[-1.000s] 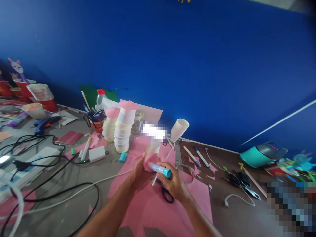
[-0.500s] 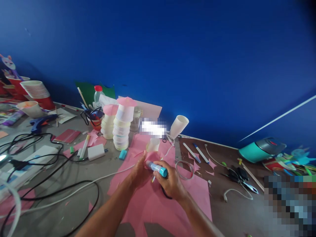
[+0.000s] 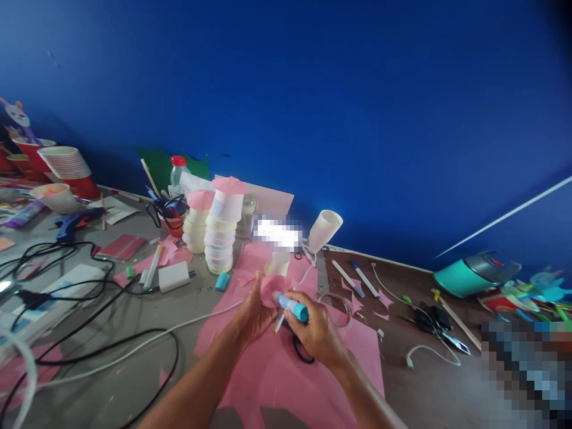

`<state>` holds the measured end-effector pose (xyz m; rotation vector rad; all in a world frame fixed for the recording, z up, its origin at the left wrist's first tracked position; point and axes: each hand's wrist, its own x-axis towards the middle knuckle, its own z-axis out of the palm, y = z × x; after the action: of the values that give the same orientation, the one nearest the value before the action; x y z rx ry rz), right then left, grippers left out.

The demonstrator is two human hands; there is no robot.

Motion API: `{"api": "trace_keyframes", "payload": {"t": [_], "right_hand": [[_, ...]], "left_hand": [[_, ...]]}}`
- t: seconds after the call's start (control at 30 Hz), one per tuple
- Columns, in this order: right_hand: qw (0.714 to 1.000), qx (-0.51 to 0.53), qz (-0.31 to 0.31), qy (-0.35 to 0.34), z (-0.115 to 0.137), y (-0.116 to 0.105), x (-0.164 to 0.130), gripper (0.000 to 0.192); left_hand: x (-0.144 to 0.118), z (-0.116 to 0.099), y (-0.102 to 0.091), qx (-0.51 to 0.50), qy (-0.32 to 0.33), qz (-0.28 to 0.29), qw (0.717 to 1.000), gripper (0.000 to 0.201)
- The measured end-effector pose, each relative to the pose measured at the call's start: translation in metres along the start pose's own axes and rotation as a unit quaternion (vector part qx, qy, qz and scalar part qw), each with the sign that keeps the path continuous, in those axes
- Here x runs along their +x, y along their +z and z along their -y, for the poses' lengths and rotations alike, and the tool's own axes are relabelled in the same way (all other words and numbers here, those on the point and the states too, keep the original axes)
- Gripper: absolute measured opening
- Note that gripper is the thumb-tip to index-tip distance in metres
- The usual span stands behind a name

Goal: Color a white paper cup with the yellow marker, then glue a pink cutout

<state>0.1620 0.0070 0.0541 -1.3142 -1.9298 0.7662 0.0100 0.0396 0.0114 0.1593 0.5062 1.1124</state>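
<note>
My right hand (image 3: 315,325) is closed around a glue stick (image 3: 289,304) with a blue base, its tip against a round pink paper piece (image 3: 272,289). My left hand (image 3: 252,307) holds that paper piece, thumb up along its left edge; its other fingers are mostly hidden beneath. Just behind the paper stands a small pale paper cup (image 3: 277,263). Under both hands lies a large pink paper sheet (image 3: 330,369). To the left, a blue glue cap (image 3: 222,282) rests near a stack of white cups (image 3: 220,244) with a pink paper top.
Black and white cables (image 3: 134,351) cross the table's left side. A charger (image 3: 174,276), a glue gun (image 3: 74,223) and cup stacks (image 3: 67,170) stand left. At right are markers (image 3: 364,279), scissors (image 3: 453,341) and a teal bottle (image 3: 462,277). A blue wall (image 3: 357,119) rises behind.
My right hand has moved the glue stick slightly right and down across the pink paper piece, uncovering more of it. My left hand keeps its hold, shifted slightly left.
</note>
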Motion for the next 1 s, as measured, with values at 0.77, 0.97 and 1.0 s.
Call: {"api": "trace_keyframes", "payload": {"t": [0.77,0.97,1.0], "right_hand": [[0.999,0.036,0.008,0.01,0.002,0.006,-0.001,0.029],[0.998,0.063,-0.013,0.023,0.005,0.001,-0.001,0.029],[0.997,0.07,-0.013,0.022,0.005,0.001,0.0,0.03]], "left_hand": [[0.0,0.002,-0.006,0.043,0.019,0.087,0.995,0.036],[0.004,0.001,-0.008,0.066,0.049,0.077,0.994,0.037],[0.005,0.001,-0.009,0.068,0.053,0.068,0.994,0.037]]}}
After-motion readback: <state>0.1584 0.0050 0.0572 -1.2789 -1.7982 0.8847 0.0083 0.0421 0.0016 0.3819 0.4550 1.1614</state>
